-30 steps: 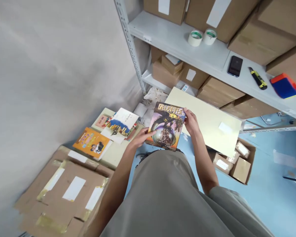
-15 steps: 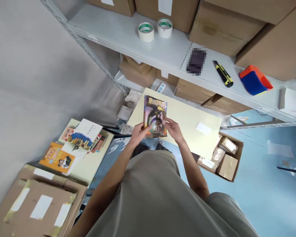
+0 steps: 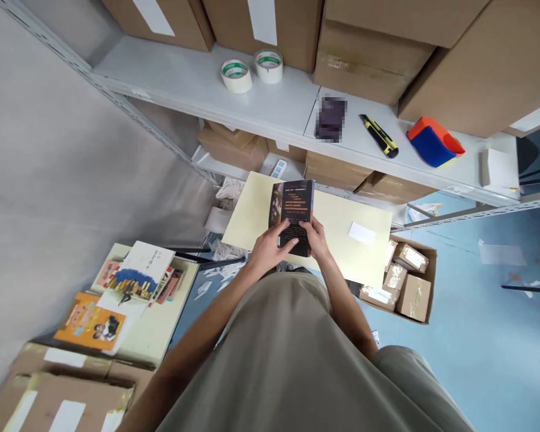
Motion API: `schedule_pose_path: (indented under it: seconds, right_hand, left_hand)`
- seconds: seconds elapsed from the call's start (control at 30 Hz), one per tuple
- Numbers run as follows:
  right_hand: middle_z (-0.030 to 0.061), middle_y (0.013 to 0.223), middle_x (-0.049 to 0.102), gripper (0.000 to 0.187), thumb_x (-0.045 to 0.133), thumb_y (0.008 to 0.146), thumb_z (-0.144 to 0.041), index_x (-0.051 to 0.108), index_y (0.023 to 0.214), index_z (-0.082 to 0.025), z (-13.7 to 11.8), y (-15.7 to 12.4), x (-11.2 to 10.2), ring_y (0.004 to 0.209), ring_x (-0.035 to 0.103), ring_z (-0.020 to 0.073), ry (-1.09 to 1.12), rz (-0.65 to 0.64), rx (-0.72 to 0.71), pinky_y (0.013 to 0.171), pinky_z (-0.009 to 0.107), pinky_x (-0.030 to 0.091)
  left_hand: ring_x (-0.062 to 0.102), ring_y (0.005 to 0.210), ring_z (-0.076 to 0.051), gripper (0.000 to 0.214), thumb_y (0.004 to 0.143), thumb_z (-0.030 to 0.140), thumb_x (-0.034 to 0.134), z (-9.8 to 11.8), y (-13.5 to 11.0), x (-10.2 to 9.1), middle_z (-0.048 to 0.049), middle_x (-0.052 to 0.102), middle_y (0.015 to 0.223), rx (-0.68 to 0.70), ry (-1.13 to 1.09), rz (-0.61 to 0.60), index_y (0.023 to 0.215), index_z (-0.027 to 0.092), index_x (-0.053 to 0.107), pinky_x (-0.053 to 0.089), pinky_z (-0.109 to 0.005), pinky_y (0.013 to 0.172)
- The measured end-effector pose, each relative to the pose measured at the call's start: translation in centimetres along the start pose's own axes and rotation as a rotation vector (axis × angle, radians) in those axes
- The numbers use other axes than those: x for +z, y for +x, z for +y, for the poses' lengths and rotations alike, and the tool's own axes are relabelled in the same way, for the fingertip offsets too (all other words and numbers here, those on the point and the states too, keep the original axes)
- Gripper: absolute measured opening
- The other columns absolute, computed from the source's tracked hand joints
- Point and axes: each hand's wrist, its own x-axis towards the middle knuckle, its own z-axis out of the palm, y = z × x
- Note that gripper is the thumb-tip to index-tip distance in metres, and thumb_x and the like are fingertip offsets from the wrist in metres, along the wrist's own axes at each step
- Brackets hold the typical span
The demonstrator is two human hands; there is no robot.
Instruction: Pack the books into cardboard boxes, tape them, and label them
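Note:
I hold a book [image 3: 293, 207] with its dark back cover and orange text facing me, above a pale yellow board [image 3: 337, 225]. My left hand [image 3: 268, 249] grips its lower left edge, thumb across the cover. My right hand [image 3: 315, 237] grips the lower right edge. Both hands are closed on the book.
A grey metal shelf [image 3: 279, 111] carries two tape rolls [image 3: 236, 75], a blurred dark phone [image 3: 330, 119], a yellow utility knife [image 3: 378, 135] and a red-and-blue object [image 3: 434, 142], with cardboard boxes above. More books [image 3: 137, 276] lie on a box at left. An open carton [image 3: 407, 279] of small parcels sits on the blue floor.
The book has been turned over from its colourful front cover to its dark back cover, and moved slightly up over the board. The view has swung toward the shelf.

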Motion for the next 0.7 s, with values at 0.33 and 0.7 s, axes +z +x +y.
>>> schedule_pose_path:
  seconds: [0.33,0.7]
  right_hand:
    - [0.0098,0.119,0.089,0.05,0.08,0.07,-0.057,0.075,0.109,-0.026,-2.7,-0.3,-2.9,0.123,0.082,0.039,0.228,-0.145,0.164,0.104,0.052,0.07]
    - [0.0121,0.154,0.079,0.067,0.091,0.072,-0.061,0.079,0.127,-0.025,-2.1,2.3,-2.1,0.152,0.068,0.0398,-0.001,-0.123,-0.006,0.132,0.058,0.052]
  left_hand:
    - [0.084,0.115,-0.039,0.082,0.073,0.08,0.099,-0.2,0.7,-5.6,-0.0165,0.088,0.12,-0.35,-0.796,-0.043,0.123,0.017,0.087,0.068,-0.045,0.095]
    - [0.082,0.101,-0.031,0.058,0.079,0.067,0.098,2.4,0.0,-5.8,-0.0088,0.088,0.108,-0.226,-0.676,0.107,0.11,0.02,0.09,0.065,-0.037,0.086]
